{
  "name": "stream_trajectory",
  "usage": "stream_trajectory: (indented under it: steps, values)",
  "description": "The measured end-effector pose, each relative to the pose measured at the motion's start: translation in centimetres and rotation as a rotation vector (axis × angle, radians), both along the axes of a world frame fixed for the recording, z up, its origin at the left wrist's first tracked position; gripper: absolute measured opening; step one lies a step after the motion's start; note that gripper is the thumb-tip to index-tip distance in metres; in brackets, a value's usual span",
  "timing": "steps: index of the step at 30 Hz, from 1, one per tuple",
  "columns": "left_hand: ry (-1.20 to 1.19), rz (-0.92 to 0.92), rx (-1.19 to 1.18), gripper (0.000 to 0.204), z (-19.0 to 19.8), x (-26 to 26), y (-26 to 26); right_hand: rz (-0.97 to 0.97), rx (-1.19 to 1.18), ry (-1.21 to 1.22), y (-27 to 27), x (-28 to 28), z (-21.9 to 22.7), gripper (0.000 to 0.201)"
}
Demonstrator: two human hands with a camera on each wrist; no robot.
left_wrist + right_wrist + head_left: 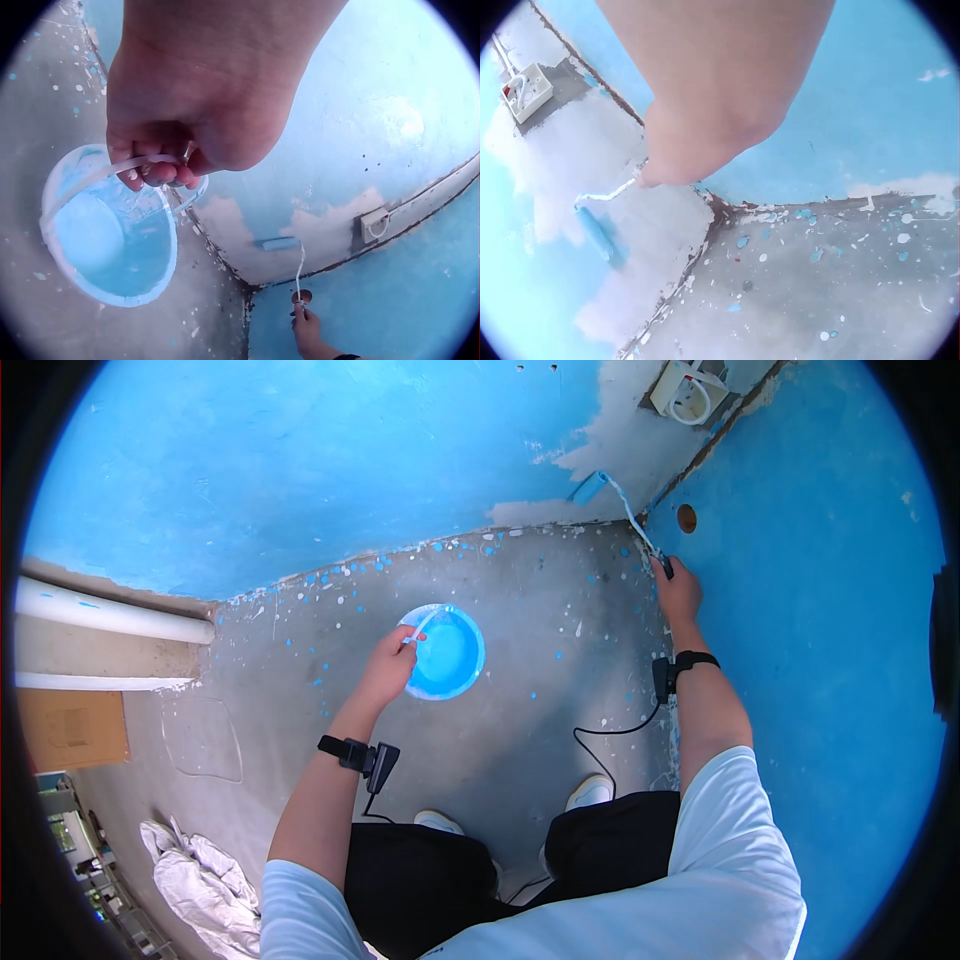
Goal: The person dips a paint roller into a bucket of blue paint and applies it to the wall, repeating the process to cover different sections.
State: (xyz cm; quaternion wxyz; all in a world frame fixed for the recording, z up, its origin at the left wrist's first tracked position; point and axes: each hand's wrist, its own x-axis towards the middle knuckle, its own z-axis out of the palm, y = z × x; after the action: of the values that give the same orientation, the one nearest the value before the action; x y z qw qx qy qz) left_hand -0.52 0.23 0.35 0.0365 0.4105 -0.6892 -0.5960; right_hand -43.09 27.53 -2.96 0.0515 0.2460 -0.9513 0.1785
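My left hand (388,668) grips the white handle (97,177) of a bucket (447,652) with light blue paint inside; in the left wrist view the bucket (169,259) hangs tilted below the curled fingers. My right hand (680,592) is closed round the dark grip of a paint roller (590,488). Its blue sleeve lies against the unpainted white patch low on the wall, near the corner. In the right wrist view the roller (596,234) shows on that patch, while the hand (705,139) hides its grip.
An open socket box (688,392) with white cable is on the wall above the corner. A round hole (687,518) marks the right wall. White pipes (110,610), cardboard (75,728) and crumpled cloth (205,885) lie at left. Paint spots dot the floor.
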Motion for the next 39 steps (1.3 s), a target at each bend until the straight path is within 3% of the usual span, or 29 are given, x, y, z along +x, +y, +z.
stream_trajectory:
  steps: [5, 11, 14, 17, 20, 32, 39]
  values:
    - [-0.018, -0.003, -0.006, 0.018, 0.3, 0.1, 0.1, 0.039, -0.291, -0.183, -3.4, 1.6, 1.8, 0.045]
    - [-0.004, 0.014, 0.004, 0.017, 0.0, 0.2, 0.2, 0.23, -0.244, -0.186, -8.8, 3.4, 6.1, 0.045]
    - [-0.003, 0.008, 0.004, 0.017, 0.3, 0.1, 0.3, 0.232, -0.2, -0.058, -8.7, 3.6, 5.2, 0.044]
    - [-0.016, -0.007, -0.012, 0.017, 0.5, 0.1, 0.3, 0.137, -0.225, -0.058, -6.8, 2.9, 1.9, 0.042]
    - [-0.014, -0.001, -0.008, 0.016, 0.3, 0.2, 0.3, 0.059, -0.194, -0.128, -4.9, 3.1, 1.3, 0.044]
    - [-0.039, -0.046, -0.032, 0.016, 0.3, 0.4, 0.2, 0.184, -0.174, -0.108, -10.9, 6.4, 6.6, 0.044]
    - [-0.032, -0.038, -0.053, 0.016, 0.5, 0.4, 0.4, 0.114, -0.23, -0.143, -7.8, 4.6, 2.7, 0.044]
